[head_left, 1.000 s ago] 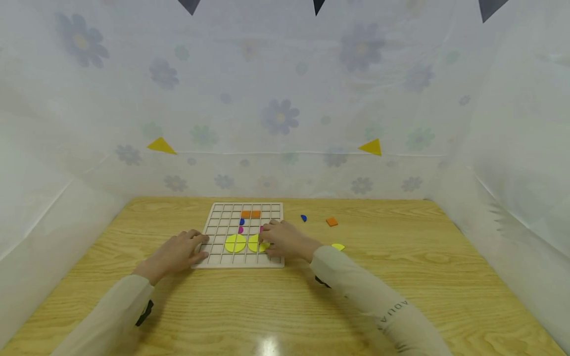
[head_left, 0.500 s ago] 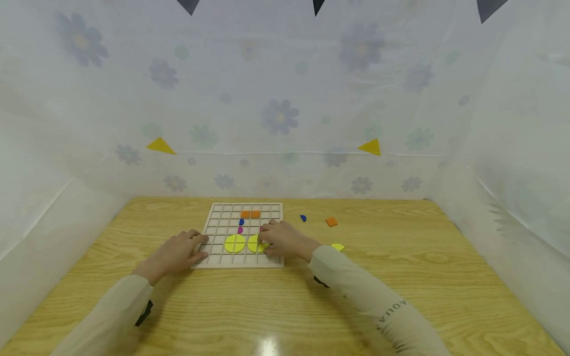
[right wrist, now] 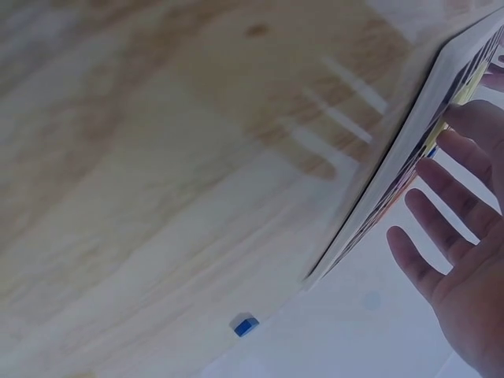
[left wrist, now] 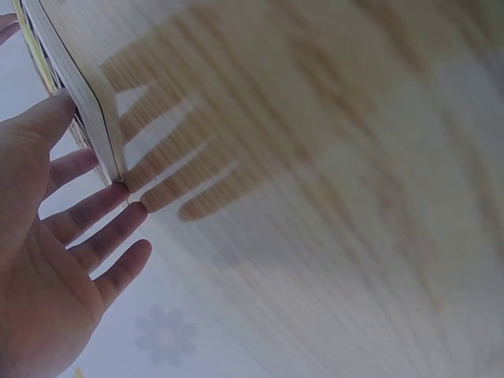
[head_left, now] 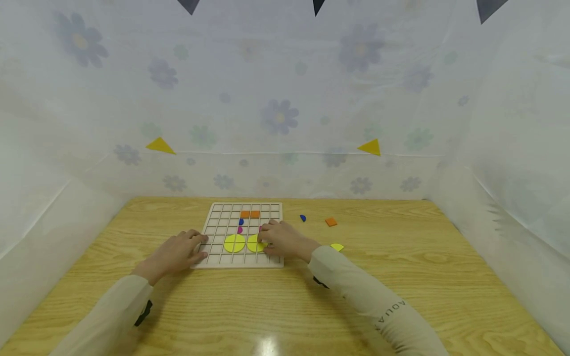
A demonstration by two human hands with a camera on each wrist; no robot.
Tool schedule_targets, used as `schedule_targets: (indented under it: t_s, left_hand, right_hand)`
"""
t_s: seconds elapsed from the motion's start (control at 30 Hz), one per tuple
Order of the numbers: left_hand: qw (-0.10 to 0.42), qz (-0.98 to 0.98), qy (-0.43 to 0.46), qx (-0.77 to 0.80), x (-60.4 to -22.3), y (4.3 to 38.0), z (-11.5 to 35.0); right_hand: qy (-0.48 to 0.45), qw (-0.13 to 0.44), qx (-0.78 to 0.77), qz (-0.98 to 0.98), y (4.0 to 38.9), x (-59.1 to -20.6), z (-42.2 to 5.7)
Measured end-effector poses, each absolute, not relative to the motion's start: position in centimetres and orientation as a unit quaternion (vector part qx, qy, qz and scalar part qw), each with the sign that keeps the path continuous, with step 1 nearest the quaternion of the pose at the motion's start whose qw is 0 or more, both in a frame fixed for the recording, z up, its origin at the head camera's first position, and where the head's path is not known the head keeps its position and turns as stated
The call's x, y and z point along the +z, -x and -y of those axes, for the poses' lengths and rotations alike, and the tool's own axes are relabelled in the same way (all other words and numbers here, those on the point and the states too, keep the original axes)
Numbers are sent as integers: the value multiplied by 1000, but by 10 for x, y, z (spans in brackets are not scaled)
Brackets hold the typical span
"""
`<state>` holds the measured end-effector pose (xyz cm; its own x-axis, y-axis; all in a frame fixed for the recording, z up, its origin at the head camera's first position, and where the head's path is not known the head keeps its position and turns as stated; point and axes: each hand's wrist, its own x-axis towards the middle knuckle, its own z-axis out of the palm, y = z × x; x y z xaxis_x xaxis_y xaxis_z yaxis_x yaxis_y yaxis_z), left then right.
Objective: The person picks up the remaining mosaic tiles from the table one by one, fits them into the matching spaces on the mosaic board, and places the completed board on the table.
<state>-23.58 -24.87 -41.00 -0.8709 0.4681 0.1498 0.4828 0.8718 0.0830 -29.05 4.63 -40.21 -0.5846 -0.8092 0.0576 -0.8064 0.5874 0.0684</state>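
1. Gridded board (head_left: 218, 258): one, pale, flat on the wooden surface (head_left: 222, 311), lower half of the frame, left of centre.
2. Your left hand (head_left: 175, 252): at the board's left edge, thumb and fingertips touching it; grip spread wide, fingers nearly straight, closed round nothing.
3. Your right hand (head_left: 287, 241): over the board's right side, fingertips by the right yellow disc (head_left: 254, 242), partly covering it; grip loosely spread, fingers relaxed. You cannot tell whether a piece lies beneath the fingertips.
4. Left yellow disc (head_left: 234, 240): low on the board, just beside its partner.
5. Orange squares (head_left: 245, 214): two, side by side, near the board's top.
6. Blue half-disc (head_left: 241, 222), with a magenta piece (head_left: 240, 230) just below it.
7. On the surface, right of frame centre: loose blue piece (head_left: 303, 218), loose orange piece (head_left: 331, 222), loose yellow piece (head_left: 337, 246) beside your right sleeve (head_left: 329, 264).
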Motion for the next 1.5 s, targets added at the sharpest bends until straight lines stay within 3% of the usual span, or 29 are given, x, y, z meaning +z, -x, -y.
schedule_targets:
  t_s: [0.67,1.5]
  left_hand:
    - [63,966,246,-53,-409,234,249]
    - [69,963,254,-49,-409,234,250]
  right_hand:
    - [-416,40,17,908,284,-396,-65]
    - [-392,97,70,912,275,-396,-150]
